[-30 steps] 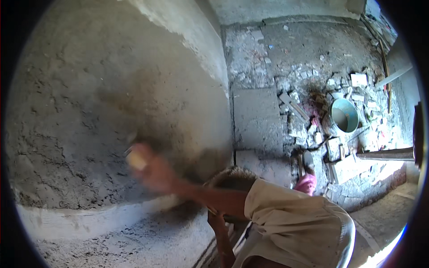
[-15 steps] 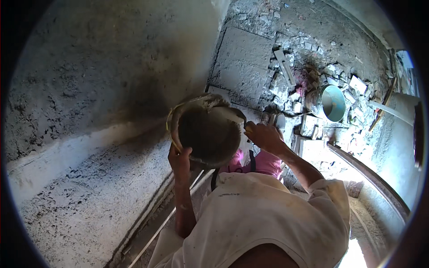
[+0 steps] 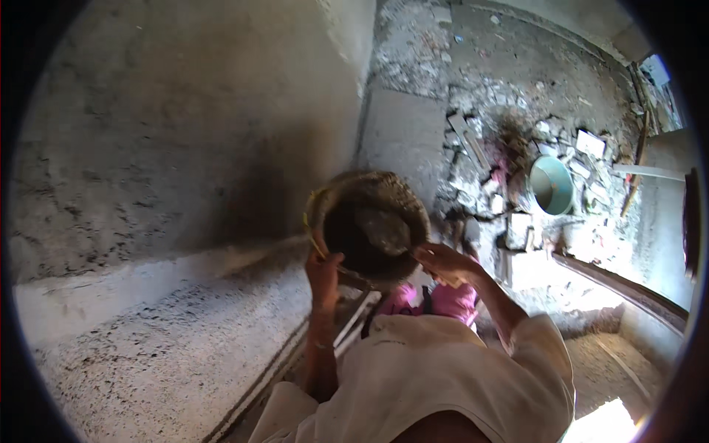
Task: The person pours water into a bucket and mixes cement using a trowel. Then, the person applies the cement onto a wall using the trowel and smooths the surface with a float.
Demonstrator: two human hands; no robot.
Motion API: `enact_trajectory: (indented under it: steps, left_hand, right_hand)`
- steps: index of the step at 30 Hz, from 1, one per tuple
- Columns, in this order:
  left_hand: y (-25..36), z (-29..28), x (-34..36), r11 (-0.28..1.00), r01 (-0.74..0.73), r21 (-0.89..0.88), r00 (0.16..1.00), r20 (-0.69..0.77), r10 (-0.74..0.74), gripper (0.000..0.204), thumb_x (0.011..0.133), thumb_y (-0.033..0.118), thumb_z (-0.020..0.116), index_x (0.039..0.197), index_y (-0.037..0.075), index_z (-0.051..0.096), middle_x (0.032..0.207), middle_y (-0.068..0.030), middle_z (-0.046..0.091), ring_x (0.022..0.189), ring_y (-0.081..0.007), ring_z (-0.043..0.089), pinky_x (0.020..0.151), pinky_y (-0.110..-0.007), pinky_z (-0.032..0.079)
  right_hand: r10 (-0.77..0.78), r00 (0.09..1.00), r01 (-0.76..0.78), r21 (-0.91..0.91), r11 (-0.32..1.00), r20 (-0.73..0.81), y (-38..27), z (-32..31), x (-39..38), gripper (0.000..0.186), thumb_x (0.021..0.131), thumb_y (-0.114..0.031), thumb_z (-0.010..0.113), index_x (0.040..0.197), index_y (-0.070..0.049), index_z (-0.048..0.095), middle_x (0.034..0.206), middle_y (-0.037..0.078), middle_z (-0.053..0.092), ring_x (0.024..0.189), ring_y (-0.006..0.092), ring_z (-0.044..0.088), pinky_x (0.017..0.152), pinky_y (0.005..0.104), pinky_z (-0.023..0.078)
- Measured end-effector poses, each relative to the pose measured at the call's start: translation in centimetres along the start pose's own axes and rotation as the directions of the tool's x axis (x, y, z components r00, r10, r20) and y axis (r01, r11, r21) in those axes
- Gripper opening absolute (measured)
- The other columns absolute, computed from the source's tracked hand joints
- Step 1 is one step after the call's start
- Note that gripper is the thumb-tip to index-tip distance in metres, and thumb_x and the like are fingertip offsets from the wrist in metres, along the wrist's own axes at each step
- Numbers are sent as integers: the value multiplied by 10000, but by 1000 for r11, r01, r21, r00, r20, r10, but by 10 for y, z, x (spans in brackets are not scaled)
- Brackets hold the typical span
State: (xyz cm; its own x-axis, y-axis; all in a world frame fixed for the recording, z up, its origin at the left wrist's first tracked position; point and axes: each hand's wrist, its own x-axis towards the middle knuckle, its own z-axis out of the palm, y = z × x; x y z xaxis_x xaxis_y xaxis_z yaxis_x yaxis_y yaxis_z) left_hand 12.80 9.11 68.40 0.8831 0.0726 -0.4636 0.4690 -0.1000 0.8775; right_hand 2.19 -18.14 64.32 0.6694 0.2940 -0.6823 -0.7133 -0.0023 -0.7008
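Note:
A round, mortar-crusted pan is held up in front of my body, beside the plastered wall. My left hand is closed on its left near rim, thumb on top, by a yellow strip. Dark grey mortar lies inside. My right hand is closed round the handle of a trowel at the pan's right edge. The trowel's blade is down inside the pan, blurred, and looks coated with mortar. My right fingers partly hide the handle.
A rough plastered wall with a lower ledge runs along the left. A pale green bucket stands among broken rubble at the right. A board lies there, and a long curved bar is at the right.
The pan and both hands have shifted right and nearer my body in the picture. The trowel's blade has gone from the pan's far right rim down into the pan. The view has tilted slightly.

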Motion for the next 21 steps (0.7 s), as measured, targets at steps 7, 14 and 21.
enact_trajectory:
  steps: [7,14,21]
  left_hand:
    - [-5,-10,0,993,-39,111,998,-42,43,272,675,40,686,928,70,590,687,46,485,595,-86,466,545,-268,390]
    - [-26,-79,-17,957,-136,256,985,-73,159,207,662,15,682,844,49,588,699,27,502,625,-99,488,572,-285,410]
    - [-54,-123,-29,926,-9,378,991,-119,58,331,668,13,691,989,25,611,807,-6,552,715,-123,534,638,-298,444]
  right_hand:
    - [-305,869,488,573,658,-389,-76,26,-75,535,905,-521,540,1201,-78,481,775,63,580,519,135,544,460,250,477]
    - [-417,-136,898,-290,332,-899,-256,5,-28,350,946,-187,566,1225,-58,401,824,51,529,574,76,503,448,214,421]
    - [-561,212,535,-385,752,-800,-406,140,141,493,886,-264,599,1285,-56,398,959,143,609,786,281,609,681,393,506]
